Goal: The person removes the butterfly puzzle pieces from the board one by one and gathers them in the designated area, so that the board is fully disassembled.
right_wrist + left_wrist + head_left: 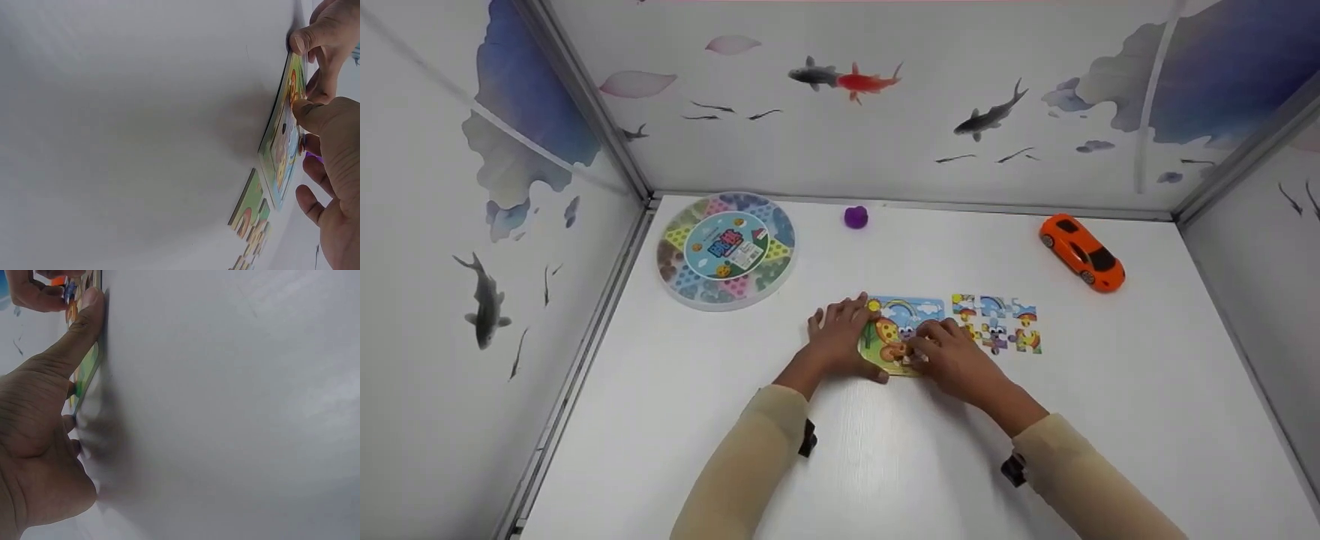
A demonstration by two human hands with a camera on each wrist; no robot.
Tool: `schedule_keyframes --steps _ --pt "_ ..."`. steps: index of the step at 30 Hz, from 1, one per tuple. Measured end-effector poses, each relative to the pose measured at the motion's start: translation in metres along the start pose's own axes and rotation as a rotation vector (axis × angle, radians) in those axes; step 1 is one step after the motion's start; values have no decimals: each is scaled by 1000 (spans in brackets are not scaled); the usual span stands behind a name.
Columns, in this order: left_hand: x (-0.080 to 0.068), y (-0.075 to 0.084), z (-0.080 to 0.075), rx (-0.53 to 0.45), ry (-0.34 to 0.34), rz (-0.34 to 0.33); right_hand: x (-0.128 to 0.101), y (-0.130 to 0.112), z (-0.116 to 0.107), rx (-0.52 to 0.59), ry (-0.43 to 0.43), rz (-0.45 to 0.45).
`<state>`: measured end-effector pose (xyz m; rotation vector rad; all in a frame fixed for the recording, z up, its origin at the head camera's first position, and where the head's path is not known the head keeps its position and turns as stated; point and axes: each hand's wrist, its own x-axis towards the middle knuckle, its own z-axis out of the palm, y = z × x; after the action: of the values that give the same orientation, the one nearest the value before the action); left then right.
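Note:
A jigsaw puzzle board (892,364) with a cartoon picture lies flat in mid-table. My left hand (840,339) rests on its left side, fingers spread along the upper left and thumb along the lower edge. Over the board's right half, my right hand (960,365) bends its thumb and fingers together. They pinch a small puzzle piece (302,145), mostly hidden by the fingertips, low over the picture. Loose puzzle pieces (994,307) lie in rows just right of the board; my right hand hides part of that group in the head view.
A round game box (667,289) with a clear lid stands at the back left. A small purple object (856,217) sits near the back wall. An orange toy car (1082,253) is at the back right. Printed walls enclose the white table (1110,390) on three sides.

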<state>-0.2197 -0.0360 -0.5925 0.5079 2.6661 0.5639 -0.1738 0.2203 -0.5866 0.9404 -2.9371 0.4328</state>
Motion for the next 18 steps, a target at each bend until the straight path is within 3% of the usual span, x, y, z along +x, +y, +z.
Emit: schedule_keyframes --steps 18 --pt "1 -3 1 -46 -4 13 -45 41 -11 75 18 111"
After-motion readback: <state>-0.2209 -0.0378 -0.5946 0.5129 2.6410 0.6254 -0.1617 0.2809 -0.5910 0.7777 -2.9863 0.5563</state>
